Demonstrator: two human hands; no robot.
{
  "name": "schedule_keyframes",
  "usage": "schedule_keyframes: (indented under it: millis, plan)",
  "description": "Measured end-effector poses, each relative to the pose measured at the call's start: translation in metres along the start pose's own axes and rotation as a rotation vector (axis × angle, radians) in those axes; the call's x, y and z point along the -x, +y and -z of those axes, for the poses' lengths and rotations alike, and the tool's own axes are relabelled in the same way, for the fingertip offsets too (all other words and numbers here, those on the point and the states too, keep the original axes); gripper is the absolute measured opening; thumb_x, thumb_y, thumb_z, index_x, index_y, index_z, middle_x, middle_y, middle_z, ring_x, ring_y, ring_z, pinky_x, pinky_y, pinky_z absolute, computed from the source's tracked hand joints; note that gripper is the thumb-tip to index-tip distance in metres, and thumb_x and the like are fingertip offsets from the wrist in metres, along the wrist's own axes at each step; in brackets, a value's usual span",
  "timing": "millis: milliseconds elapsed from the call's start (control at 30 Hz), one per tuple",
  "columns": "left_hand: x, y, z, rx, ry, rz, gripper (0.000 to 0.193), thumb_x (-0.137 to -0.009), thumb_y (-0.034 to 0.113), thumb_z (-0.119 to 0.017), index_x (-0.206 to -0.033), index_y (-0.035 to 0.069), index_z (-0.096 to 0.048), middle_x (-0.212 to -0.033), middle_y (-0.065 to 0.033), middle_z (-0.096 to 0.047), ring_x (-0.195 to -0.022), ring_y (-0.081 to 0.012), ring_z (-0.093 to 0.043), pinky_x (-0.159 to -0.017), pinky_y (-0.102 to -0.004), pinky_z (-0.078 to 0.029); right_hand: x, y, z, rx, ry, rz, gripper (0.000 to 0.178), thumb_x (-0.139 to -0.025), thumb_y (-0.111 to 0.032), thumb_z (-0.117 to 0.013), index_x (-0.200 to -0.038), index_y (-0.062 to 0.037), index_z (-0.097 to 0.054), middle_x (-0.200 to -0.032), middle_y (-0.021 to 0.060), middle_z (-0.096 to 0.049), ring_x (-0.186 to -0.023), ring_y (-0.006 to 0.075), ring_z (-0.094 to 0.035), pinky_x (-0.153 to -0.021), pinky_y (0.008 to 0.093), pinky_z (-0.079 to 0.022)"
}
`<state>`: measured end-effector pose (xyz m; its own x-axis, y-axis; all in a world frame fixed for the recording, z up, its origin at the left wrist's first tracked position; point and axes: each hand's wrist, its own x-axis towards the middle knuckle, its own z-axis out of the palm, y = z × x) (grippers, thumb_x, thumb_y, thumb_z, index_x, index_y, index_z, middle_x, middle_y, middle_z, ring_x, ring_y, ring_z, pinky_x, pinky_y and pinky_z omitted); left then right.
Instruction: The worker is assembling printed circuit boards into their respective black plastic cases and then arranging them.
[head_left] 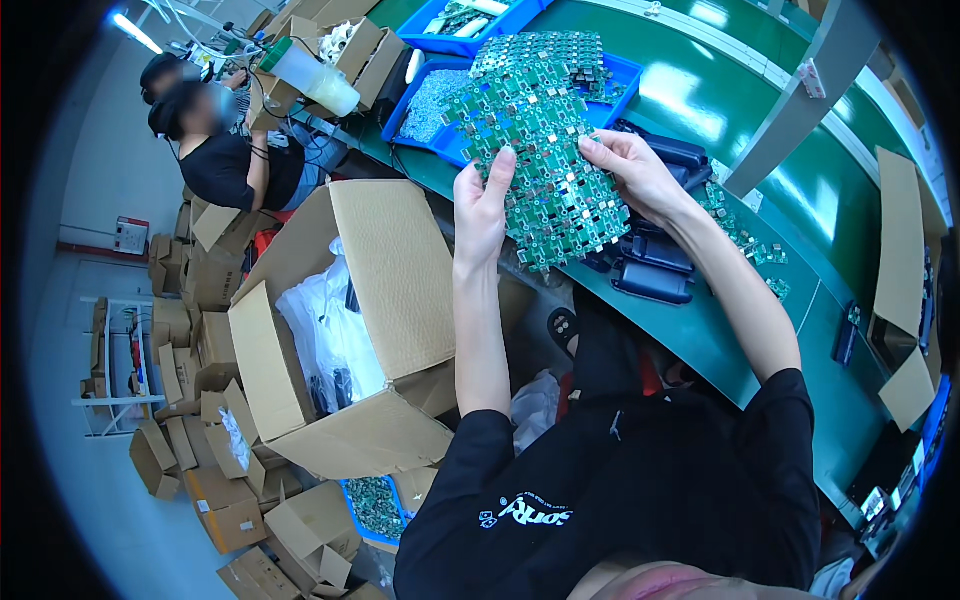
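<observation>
Sheet of small green circuit boards (550, 170), rectangular, raised between your hands; in view its lower end overlaps the near edge of the green-surfaced table (825, 385). Your left hand (481, 210) holds its left edge, thumb on the face; your right hand (640, 175) holds the right edge likewise. Fingers behind are hidden. Close by: open brown cardboard box (390, 270) left of your left forearm; dark blue moulded casings (652, 280) near the sheet's lower right. Room: tabletop shows right of your right forearm.

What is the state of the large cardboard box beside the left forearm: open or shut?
The cardboard box is open: its flaps spread outward, and white plastic wrapping shows inside.
</observation>
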<state>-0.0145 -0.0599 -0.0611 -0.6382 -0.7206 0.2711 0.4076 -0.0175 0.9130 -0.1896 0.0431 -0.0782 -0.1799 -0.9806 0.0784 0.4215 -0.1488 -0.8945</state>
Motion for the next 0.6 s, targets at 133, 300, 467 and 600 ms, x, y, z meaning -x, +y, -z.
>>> schedule_keyframes:
  millis: [133, 300, 467, 600]
  plan:
    - [0.002, 0.004, -0.005, -0.22, 0.055, -0.054, 0.029, -0.099, 0.028, -0.06, -0.105, -0.001, -0.064, -0.095, -0.0009, -0.067, -0.079, -0.0039, -0.055, -0.069, -0.0211, -0.043, 0.0, -0.008, -0.001, 0.487, 0.166, 0.077, 0.029, -0.098, -0.029, -0.062, -0.103, 0.0001, -0.064, -0.079, -0.0056, -0.063, -0.069, -0.0001, -0.05, -0.06, 0.0201, -0.04]
    - [0.005, 0.01, -0.012, -0.452, 0.172, -0.091, 0.03, -0.099, 0.03, -0.061, -0.097, 0.0, -0.064, -0.08, 0.0032, -0.062, -0.067, -0.0009, -0.047, -0.057, -0.0193, -0.034, 0.005, -0.018, -0.02, 0.763, 0.367, 0.219, 0.033, -0.095, -0.03, -0.066, -0.105, 0.0016, -0.063, -0.064, -0.0099, -0.052, -0.06, -0.0003, -0.037, -0.052, 0.0224, -0.027]
    - [0.006, 0.015, -0.016, -0.459, 0.203, -0.121, 0.029, -0.099, 0.029, -0.062, -0.096, 0.0, -0.065, -0.077, 0.0036, -0.061, -0.066, -0.0006, -0.046, -0.056, -0.0194, -0.033, 0.004, -0.013, -0.023, 0.795, 0.419, 0.278, 0.03, -0.095, -0.028, -0.067, -0.102, 0.0009, -0.063, -0.066, -0.009, -0.049, -0.06, 0.0001, -0.035, -0.051, 0.0234, -0.026]
    - [0.01, 0.018, -0.01, -0.402, 0.133, -0.125, 0.026, -0.098, 0.025, -0.062, -0.098, -0.001, -0.066, -0.08, 0.0027, -0.063, -0.069, -0.0012, -0.049, -0.06, -0.0195, -0.037, 0.006, -0.031, -0.024, 0.749, 0.325, 0.256, 0.026, -0.095, -0.026, -0.066, -0.099, -0.0001, -0.065, -0.07, -0.0079, -0.053, -0.063, 0.0004, -0.038, -0.054, 0.0221, -0.03]
